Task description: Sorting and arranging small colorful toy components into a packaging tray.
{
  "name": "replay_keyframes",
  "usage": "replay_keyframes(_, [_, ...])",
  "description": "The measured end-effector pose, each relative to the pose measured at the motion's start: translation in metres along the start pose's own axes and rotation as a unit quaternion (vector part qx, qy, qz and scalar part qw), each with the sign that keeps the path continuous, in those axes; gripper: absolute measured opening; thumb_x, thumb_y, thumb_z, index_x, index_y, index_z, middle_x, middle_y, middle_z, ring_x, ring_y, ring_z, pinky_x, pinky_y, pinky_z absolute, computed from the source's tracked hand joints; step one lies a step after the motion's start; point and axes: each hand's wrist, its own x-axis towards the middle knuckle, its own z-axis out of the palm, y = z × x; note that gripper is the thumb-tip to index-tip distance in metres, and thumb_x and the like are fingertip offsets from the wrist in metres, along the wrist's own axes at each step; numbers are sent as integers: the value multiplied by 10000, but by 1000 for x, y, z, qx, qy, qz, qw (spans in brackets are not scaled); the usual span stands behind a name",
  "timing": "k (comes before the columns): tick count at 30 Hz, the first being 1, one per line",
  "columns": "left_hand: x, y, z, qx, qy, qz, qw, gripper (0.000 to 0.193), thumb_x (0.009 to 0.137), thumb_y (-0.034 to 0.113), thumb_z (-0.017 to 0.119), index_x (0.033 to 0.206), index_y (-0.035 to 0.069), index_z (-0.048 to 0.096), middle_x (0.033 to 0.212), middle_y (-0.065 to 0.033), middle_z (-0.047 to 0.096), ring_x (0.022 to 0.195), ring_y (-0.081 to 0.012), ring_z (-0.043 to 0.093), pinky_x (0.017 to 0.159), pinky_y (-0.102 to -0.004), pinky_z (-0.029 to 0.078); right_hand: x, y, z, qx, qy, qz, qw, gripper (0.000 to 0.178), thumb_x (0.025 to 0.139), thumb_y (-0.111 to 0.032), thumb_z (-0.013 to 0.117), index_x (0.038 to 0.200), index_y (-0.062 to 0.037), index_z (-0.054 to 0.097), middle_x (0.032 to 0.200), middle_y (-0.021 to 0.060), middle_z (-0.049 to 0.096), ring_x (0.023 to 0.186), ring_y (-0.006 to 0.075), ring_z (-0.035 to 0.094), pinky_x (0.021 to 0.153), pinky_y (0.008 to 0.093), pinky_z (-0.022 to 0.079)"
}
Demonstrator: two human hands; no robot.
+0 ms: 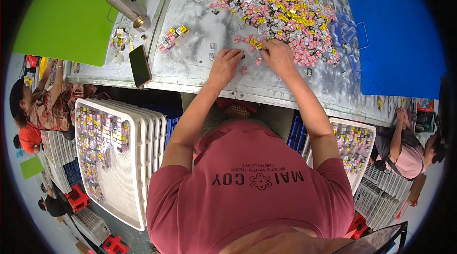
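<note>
My left hand (226,63) rests on the grey worktable (190,59), fingers curled over a small dark piece. My right hand (278,55) reaches into the near edge of a big heap of small pink, yellow and black pieces (281,11), fingertips pinched among them. A few loose pieces (244,70) lie between and just below the two hands. A short row of sorted pieces (172,36) lies further left on the table.
A metal flask (125,4) and a phone (140,65) lie at the table's left, by a green board (66,16). A blue board (400,40) is at right. White trays of pieces (109,159) (354,144) stand at both sides. Other people work at left and right.
</note>
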Motion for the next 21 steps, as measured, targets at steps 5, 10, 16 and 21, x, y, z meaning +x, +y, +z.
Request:
replay_keyframes(5, [0,1,0,-2,7,2,1000,346,861,6,664,1200,64,708,1235,-79,689,1099,-326,604,983,-413,507,-4,-3,5,20,-34,6,999,153,797,-100,744,944,-67,713,935,104,658,877,342,671,768,453,550])
replay_keyframes(10, [2,1,0,-3,13,8,1000,349,858,3,664,1198,65,708,1228,-82,691,1093,-326,607,975,-413,512,0,0,14,99,-85,-33,991,269,805,-43,701,1073,-58,716,993,125,644,924,321,658,808,418,541])
replay_keyframes(16, [0,0,0,-26,21,-16,999,377,850,29,690,1225,65,702,1239,-82,691,1109,-328,605,979,-414,508,4,-13,27,91,-57,-14,994,308,806,-26,700,1112,-63,702,1065,133,620,990,334,637,850,421,526])
replay_keyframes(21, [2,-5,-6,-84,15,-31,996,411,867,-8,642,1274,39,674,1237,-141,681,1096,-352,612,975,-412,502,5,-8,28,130,-84,-52,987,308,811,7,690,1106,-81,706,1038,130,610,989,332,634,845,421,525])
